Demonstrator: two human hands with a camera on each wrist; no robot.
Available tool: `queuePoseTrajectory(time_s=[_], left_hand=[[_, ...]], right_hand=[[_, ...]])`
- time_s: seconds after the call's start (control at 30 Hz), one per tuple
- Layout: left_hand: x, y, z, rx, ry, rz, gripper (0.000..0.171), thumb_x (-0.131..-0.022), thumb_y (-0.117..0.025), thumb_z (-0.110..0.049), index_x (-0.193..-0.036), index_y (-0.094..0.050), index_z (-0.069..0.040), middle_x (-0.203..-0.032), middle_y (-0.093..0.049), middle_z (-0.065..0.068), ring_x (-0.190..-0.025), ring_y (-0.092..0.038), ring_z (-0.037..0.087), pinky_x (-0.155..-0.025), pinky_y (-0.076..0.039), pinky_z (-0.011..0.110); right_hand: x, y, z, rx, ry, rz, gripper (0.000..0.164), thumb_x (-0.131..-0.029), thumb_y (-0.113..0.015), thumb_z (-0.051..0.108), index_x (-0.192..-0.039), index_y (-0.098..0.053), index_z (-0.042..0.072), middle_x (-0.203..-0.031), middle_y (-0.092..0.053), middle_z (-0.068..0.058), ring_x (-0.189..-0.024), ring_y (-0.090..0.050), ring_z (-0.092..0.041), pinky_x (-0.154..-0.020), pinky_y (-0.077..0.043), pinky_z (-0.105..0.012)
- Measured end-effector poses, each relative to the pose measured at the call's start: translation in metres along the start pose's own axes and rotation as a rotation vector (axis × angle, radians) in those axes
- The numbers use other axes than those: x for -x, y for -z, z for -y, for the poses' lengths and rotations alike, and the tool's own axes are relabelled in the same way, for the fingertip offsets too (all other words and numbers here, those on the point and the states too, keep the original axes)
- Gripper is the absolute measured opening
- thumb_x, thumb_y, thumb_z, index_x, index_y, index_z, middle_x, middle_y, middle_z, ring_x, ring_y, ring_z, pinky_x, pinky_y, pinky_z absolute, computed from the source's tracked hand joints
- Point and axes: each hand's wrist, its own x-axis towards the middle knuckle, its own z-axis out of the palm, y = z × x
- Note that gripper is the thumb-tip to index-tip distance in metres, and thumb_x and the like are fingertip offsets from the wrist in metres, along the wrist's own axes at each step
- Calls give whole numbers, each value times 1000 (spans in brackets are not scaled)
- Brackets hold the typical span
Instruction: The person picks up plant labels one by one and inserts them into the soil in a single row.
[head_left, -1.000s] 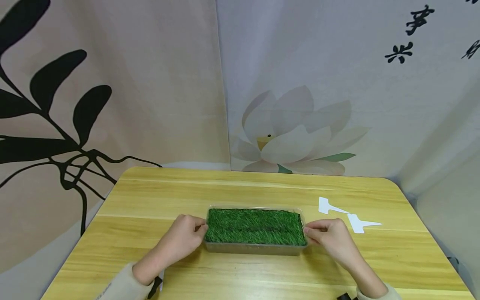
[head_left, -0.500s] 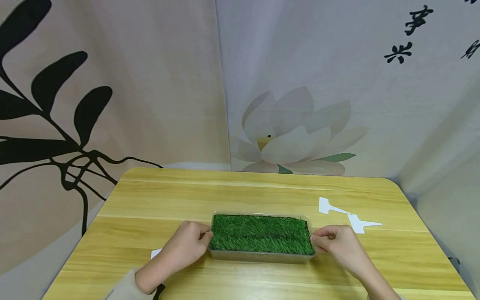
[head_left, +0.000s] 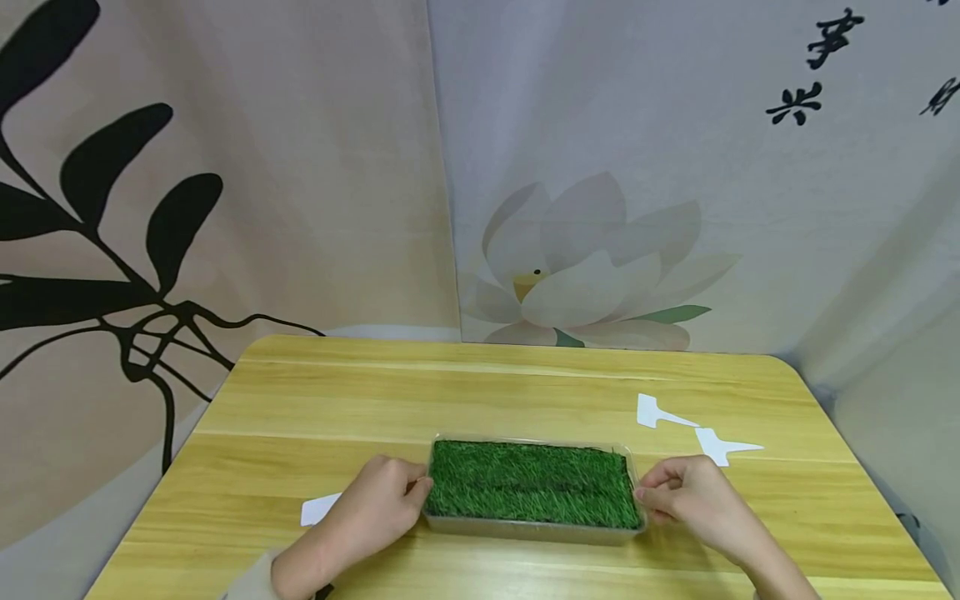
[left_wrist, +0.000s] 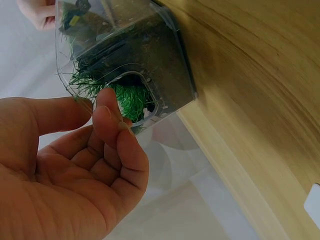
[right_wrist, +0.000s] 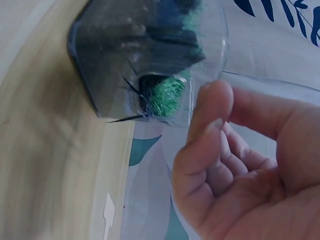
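A clear plastic box [head_left: 525, 531] lined with green artificial grass [head_left: 532, 483] sits on the table in the head view. My left hand [head_left: 382, 504] pinches the rim at its left end between thumb and fingers. At the opposite end, my right hand [head_left: 696, 502] pinches the rim too. Through the clear wall [left_wrist: 170, 65] in the left wrist view, dark material and grass blades show. Thumb and index finger of the right hand [right_wrist: 240, 165] meet at the rim in the right wrist view. The box's underside is hidden.
Two white T-shaped plant labels [head_left: 660, 412] lie at the right back on the wooden table [head_left: 525, 392]. Another white piece [head_left: 318, 508] lies partly hidden behind the left forearm. A printed curtain [head_left: 337, 167] hangs behind the table's back edge.
Both hands have drawn the box toward me and slightly to the right, keeping hold of its ends. The white piece by my left forearm has come into view.
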Motion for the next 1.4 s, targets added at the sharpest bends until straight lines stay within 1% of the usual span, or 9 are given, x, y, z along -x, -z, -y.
queuePoseTrajectory(time_s=[0.07,0.23,0.43,0.63,1.17,1.23,1.3,1.37,1.4], left_hand=[[2,-1,-2,-12,-2,-11,51,-104,-60,-6,-59,-41,-21,-54,-40,-10,-43,-26,1,-45,-32,20],[7,-5,-5,-44,-2,-29,52,-103,-62,-6,-59,-40,-22,-54,-37,-11,-45,-26,0,-44,-31,20],[11,-7,-7,-60,6,-40,52,-103,-63,-7,-59,-38,-23,-53,-30,-12,-46,-26,0,-45,-30,20],[13,-10,-6,-62,6,-57,53,-102,-63,-7,-59,-37,-23,-53,-30,-12,-46,-25,0,-45,-29,20],[11,-11,-4,-46,11,-63,51,-102,-62,-7,-59,-40,-22,-54,-33,-13,-46,-28,-1,-44,-32,21],[11,-11,-4,-40,14,-58,51,-103,-62,-7,-59,-41,-22,-54,-37,-9,-45,-27,-1,-44,-32,21],[11,-11,-4,-26,12,-57,50,-103,-62,-6,-59,-42,-21,-62,-59,3,-45,-27,0,-43,-33,22],[11,-12,-5,-13,11,-58,50,-102,-62,-6,-58,-44,-20,-86,-74,21,-44,-26,0,-43,-34,22],[11,-12,-5,-9,8,-60,49,-102,-62,-5,-58,-45,-19,-100,-75,26,-44,-26,1,-43,-35,23]], right_hand=[[1,2,0,-8,0,20,11,-91,-78,9,-92,-75,-1,-75,-71,-7,-66,-65,-18,-68,-57,-31],[3,4,-1,-16,-4,50,11,-91,-78,9,-92,-75,-1,-74,-71,-7,-66,-65,-18,-66,-57,-31],[3,5,-1,-4,6,71,12,-92,-78,10,-88,-74,0,-68,-68,-8,-59,-62,-19,-54,-47,-28],[1,6,-3,-6,4,94,13,-93,-77,11,-87,-73,0,-65,-66,-8,-56,-58,-17,-52,-44,-26],[2,2,-3,55,25,39,10,-91,-77,10,-83,-74,3,-64,-67,-7,-57,-62,-19,-52,-45,-26],[2,2,-2,73,15,26,9,-90,-77,9,-82,-75,4,-64,-67,-7,-57,-62,-19,-53,-45,-26],[2,1,0,82,3,20,9,-89,-76,9,-81,-75,5,-64,-67,-6,-58,-62,-20,-54,-45,-27],[2,1,1,78,-7,22,9,-89,-75,8,-80,-75,5,-65,-68,-6,-59,-63,-21,-54,-46,-27],[2,1,2,77,-10,24,9,-89,-75,8,-80,-75,5,-65,-68,-6,-59,-64,-21,-54,-47,-28]])
